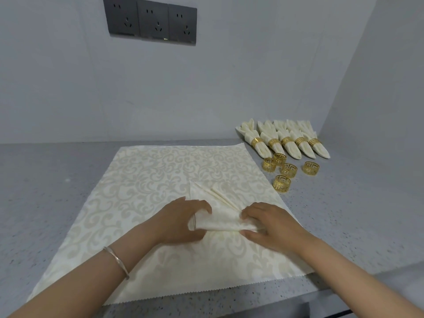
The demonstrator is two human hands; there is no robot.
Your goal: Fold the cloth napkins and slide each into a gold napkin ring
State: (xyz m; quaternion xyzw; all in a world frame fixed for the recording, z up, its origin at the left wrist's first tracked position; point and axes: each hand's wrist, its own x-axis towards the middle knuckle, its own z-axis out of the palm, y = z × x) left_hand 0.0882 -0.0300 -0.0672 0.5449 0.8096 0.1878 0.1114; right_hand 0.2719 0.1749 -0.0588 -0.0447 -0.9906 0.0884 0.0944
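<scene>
- Napkin (221, 220), folded into a narrow bundle, is lying on a flat spread cloth (142, 193) on the grey table (41, 180), with its pleated points fanning away from the person.
- Left hand (183, 222) is gripping the bundle's left end, fingers (199, 205) curling over the fold. Right hand (273, 226) is pinching the right end, its fingers clamping the fabric.
- Folding looks to be nearing its end, and no ring is being picked up yet. Only the grip is holding the pleats, so releasing either hand is likely to let them spring open.
- Dragging the bundle could also be rucking the spread cloth beneath it.
- Five loose gold rings (282, 183) are standing to the right, near the cloth's edge. A careless reach risks sending them rolling.
- Five finished napkins (286, 143) are lying in a row beyond, each in its ring, close to the wall.
</scene>
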